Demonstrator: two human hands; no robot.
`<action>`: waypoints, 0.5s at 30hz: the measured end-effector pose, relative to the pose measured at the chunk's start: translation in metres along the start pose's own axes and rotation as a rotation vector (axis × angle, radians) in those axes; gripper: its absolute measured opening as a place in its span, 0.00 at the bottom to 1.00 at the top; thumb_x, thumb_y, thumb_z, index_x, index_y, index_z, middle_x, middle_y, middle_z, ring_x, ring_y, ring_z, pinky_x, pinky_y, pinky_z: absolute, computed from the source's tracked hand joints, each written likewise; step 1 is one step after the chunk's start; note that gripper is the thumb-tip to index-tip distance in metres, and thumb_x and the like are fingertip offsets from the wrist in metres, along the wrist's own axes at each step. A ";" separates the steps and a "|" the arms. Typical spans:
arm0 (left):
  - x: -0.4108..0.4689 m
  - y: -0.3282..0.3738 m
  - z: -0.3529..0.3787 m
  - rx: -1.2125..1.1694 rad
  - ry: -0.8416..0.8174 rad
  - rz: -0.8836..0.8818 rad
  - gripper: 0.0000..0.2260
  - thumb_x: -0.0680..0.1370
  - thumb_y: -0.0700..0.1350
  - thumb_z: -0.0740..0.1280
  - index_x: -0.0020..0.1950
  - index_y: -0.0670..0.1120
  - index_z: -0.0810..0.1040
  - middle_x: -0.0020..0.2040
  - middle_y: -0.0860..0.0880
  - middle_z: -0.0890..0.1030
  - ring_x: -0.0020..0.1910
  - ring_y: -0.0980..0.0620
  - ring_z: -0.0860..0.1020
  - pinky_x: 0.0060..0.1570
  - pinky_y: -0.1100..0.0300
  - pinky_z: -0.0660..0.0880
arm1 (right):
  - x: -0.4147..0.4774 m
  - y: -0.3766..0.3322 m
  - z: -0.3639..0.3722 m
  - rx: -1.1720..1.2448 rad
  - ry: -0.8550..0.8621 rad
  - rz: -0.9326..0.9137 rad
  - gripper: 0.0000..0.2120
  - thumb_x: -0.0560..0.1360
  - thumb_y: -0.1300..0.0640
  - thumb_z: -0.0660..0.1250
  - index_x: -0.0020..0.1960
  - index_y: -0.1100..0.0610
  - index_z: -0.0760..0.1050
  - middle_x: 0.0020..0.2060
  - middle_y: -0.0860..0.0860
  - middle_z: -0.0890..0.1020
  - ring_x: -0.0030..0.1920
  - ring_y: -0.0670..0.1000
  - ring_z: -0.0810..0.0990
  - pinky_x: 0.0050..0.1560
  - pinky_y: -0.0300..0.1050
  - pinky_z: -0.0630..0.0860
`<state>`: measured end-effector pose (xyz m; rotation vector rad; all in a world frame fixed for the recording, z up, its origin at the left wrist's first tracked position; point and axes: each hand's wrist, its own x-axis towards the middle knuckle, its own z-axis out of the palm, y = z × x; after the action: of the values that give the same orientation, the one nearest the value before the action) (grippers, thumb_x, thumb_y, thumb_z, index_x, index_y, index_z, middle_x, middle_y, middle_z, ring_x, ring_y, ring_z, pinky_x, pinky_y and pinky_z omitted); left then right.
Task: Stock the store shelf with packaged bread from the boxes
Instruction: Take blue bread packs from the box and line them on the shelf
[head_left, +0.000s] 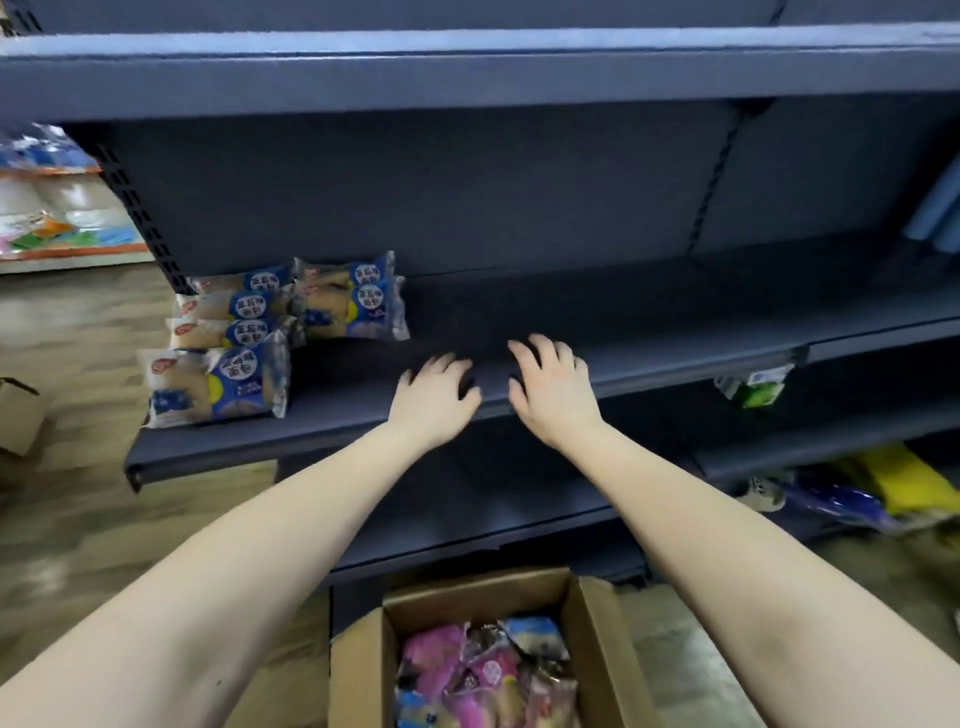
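1. Grey-blue metal shelf (623, 312) runs across the view, with another board above it and lower boards beneath.
2. Six bread packets (270, 332) in blue-and-clear wrappers lie at the left end of that shelf. Four run in a row from the back to the front edge along the left edge, the rear three overlapping, and the front one sits by the front-left corner. Two more lie at the back, touching the right side of that row.
3. The left hand (436, 395) is palm down over the front edge, near the middle of the shelf and well apart from the packets. Its fingers are spread, loosely bent and hold nothing.
4. The right hand (550, 387) is just beside it and not touching it, also palm down over the front edge. Its fingers are spread, bent and empty too.
5. Whether any fingertip touches the shelf cannot be told.
6. An open cardboard box (467, 603) stands on the floor below the hands, against the foot of the shelving. Inside is a loose heap of pink and blue packets (483, 675).
7. Yellow and blue bags (883, 483) lie on a lower board at the right.
8. A second carton (21, 415) shows at the left edge of the view.
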<state>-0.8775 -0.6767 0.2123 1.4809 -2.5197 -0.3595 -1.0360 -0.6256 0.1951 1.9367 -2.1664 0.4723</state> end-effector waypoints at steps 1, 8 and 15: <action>-0.007 0.009 0.010 -0.002 -0.011 0.025 0.21 0.80 0.52 0.57 0.73 0.50 0.65 0.76 0.49 0.62 0.75 0.50 0.58 0.72 0.48 0.56 | -0.011 0.008 0.001 0.003 -0.006 -0.002 0.22 0.75 0.53 0.66 0.67 0.58 0.72 0.62 0.59 0.75 0.55 0.63 0.75 0.51 0.58 0.72; -0.041 0.042 0.078 0.098 -0.005 0.124 0.19 0.80 0.49 0.58 0.71 0.48 0.69 0.79 0.47 0.53 0.77 0.47 0.48 0.73 0.47 0.51 | -0.083 0.049 0.031 0.009 -0.101 -0.011 0.19 0.76 0.53 0.63 0.65 0.59 0.73 0.57 0.58 0.77 0.50 0.62 0.76 0.45 0.54 0.71; -0.083 0.045 0.157 0.055 -0.364 0.024 0.22 0.79 0.47 0.59 0.73 0.48 0.65 0.78 0.47 0.57 0.77 0.48 0.52 0.73 0.48 0.53 | -0.162 0.066 0.078 -0.007 -0.684 0.196 0.20 0.79 0.50 0.57 0.68 0.57 0.65 0.66 0.56 0.65 0.65 0.60 0.65 0.59 0.56 0.65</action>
<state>-0.9206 -0.5655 0.0727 1.5213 -2.8420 -0.6105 -1.0768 -0.4978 0.0581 2.1012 -2.7587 -0.2202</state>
